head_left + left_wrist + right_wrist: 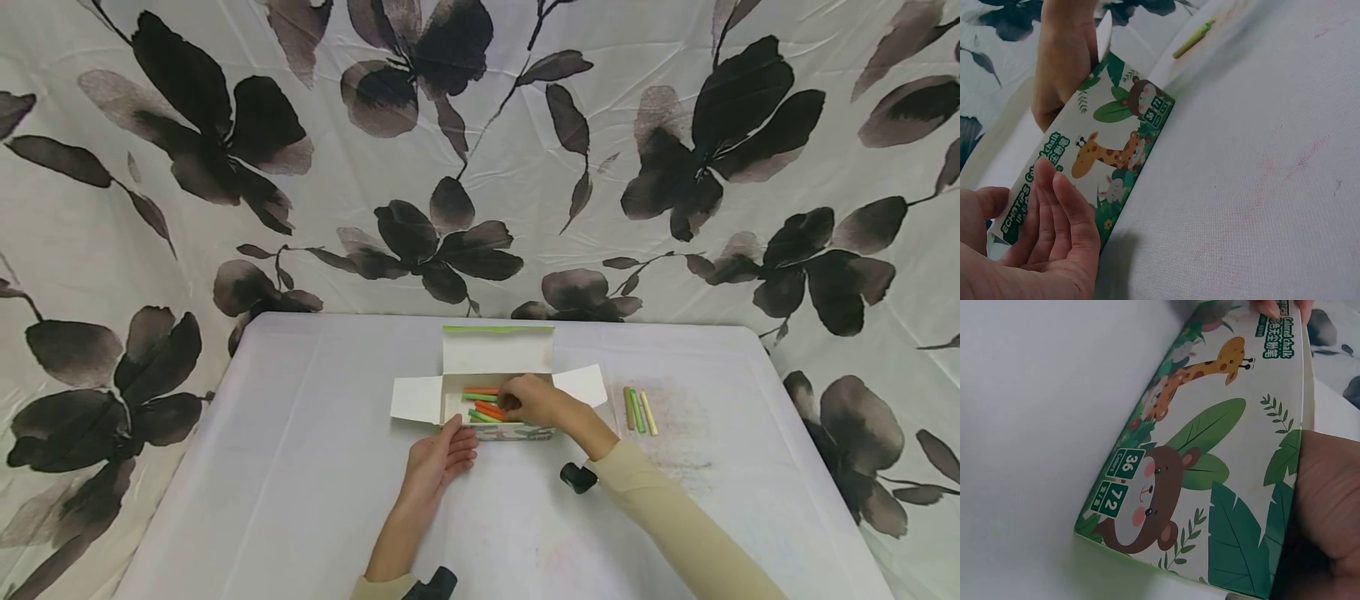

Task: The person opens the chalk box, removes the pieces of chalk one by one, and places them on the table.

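Observation:
An uncovered cardboard box of colored chalk [525, 432], printed with a giraffe and a bear, sits on the table with its flaps spread. Orange chalk sticks [480, 390] and green chalk sticks [483, 416] lie inside at its left. My left hand [435, 461] holds the front wall near the left corner, thumb at the rim and fingers along the printed face [1110, 150]. Reaching in over the front, my right hand [534, 400] has its fingers bent down beside the chalk. The box wall hides those fingertips in the right wrist view, so whether they grip a stick is unclear.
Several chalk sticks [638, 411], olive, green and pale yellow, lie side by side right of the box. Chalk smudges [686, 462] mark the white tablecloth [300, 500]. Behind the table hangs a floral curtain [315, 208].

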The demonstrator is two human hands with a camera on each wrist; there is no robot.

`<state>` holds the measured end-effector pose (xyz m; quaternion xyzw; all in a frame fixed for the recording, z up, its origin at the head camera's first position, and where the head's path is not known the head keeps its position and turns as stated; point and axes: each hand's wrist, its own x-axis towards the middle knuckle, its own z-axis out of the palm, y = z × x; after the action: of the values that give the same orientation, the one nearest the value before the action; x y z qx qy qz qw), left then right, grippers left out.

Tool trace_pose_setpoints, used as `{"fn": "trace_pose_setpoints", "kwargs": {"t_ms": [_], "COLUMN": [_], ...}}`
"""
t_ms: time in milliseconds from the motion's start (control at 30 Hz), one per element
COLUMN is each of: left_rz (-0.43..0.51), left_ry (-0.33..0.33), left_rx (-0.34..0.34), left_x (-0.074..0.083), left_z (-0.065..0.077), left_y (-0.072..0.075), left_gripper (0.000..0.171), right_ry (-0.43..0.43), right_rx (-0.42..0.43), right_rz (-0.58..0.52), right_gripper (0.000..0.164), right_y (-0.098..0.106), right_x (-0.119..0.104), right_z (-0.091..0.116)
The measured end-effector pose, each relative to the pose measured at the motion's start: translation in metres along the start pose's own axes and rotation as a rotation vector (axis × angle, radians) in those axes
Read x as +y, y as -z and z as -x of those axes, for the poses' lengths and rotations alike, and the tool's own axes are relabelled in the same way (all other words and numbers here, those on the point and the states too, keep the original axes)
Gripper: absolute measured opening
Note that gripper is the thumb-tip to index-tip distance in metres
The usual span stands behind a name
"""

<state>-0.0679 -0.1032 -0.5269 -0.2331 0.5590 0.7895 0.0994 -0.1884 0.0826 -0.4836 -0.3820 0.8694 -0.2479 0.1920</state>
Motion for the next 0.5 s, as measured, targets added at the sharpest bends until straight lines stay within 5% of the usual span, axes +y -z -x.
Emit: {"fn": "trace_pose_setpoints", "kwargs": {"t_ms": [500], "left_rz": [-0.005], "left_ry": [-0.004], "left_rx": [-0.005], "left_x": [0.0003], "left_z": [0.0005], "left_y": [0.0000], "left_gripper": [0.058], "right_ry": [-0.010], "right_rx": [-0.013], "right_rz": [-0.004], "right_gripper": [0.015], "right_y": [-0.0010], "right_x": [0.0019], "right_z": [-0.0040]}}
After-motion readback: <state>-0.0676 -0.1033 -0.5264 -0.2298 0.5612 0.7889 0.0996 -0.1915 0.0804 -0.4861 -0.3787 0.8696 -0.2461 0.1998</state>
